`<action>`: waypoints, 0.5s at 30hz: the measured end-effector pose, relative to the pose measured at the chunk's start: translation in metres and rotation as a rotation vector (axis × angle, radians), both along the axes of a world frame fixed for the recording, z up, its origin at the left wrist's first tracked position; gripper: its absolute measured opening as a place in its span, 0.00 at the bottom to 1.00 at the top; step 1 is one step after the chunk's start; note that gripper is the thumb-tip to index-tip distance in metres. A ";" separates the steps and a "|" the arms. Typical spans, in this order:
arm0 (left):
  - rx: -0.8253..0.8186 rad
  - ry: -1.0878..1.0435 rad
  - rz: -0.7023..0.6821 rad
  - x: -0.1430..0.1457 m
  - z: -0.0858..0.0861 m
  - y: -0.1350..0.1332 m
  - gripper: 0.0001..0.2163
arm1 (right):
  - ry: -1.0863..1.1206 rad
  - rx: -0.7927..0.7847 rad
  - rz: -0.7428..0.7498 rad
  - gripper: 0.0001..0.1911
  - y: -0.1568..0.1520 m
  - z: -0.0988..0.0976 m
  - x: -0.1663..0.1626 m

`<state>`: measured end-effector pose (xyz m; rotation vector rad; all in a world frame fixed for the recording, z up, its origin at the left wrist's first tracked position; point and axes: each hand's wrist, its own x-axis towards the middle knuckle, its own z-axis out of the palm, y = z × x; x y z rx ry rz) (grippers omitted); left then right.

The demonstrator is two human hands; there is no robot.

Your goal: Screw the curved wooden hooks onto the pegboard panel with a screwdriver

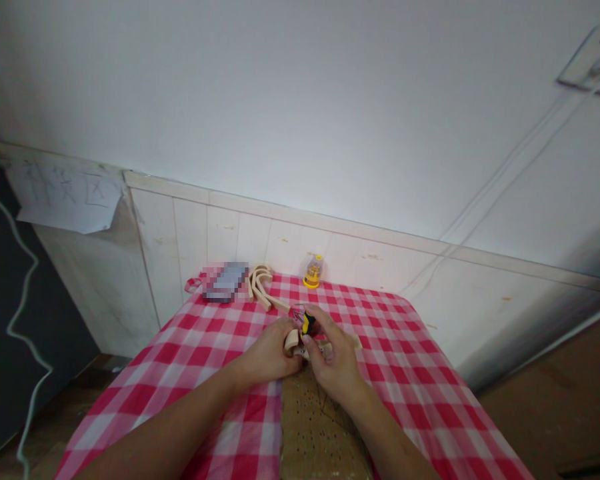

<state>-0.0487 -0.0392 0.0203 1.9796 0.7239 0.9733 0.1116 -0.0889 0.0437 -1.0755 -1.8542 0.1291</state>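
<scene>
My left hand (279,348) is closed around a pale curved wooden piece (292,341), whose end shows beside the thumb. In my right hand (336,357), thumb and fingers pinch a small yellow-and-black screwdriver (308,323) just above the wood. Part of a pale wooden strip (357,342) shows beyond the right hand's knuckles. Both hands meet over the far end of a brown board (320,427) dotted with small holes. The screwdriver's tip and the exact spot where it meets the wood are too small to make out.
A red-and-white checked cloth (250,400) covers the table. Toward the back lie several curved wooden strips (263,287), a phone-like slab (226,283) with blurred surroundings, and a clear-topped yellow container (313,272). A white wall (300,120) rises behind; a cable (17,320) hangs at left.
</scene>
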 end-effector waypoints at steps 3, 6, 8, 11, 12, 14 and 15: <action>0.000 0.014 0.002 0.000 0.000 0.001 0.10 | -0.003 0.006 0.000 0.27 0.000 0.000 -0.001; 0.005 0.034 0.014 0.000 0.000 0.002 0.10 | -0.003 0.007 -0.009 0.27 0.000 0.000 -0.002; 0.007 0.041 0.023 0.000 -0.001 0.002 0.10 | -0.004 0.009 -0.010 0.28 0.000 0.000 -0.002; -0.008 0.037 0.034 0.000 -0.004 0.002 0.10 | -0.008 0.013 -0.007 0.28 0.000 0.001 -0.002; -0.013 0.031 0.029 0.000 -0.005 0.002 0.10 | -0.006 0.014 -0.009 0.28 0.000 0.001 -0.002; -0.012 0.022 0.021 0.000 -0.006 0.002 0.10 | 0.000 0.014 -0.014 0.27 0.000 0.000 -0.001; -0.005 0.023 0.023 0.000 -0.006 0.003 0.10 | 0.002 0.014 -0.013 0.27 0.000 0.000 -0.001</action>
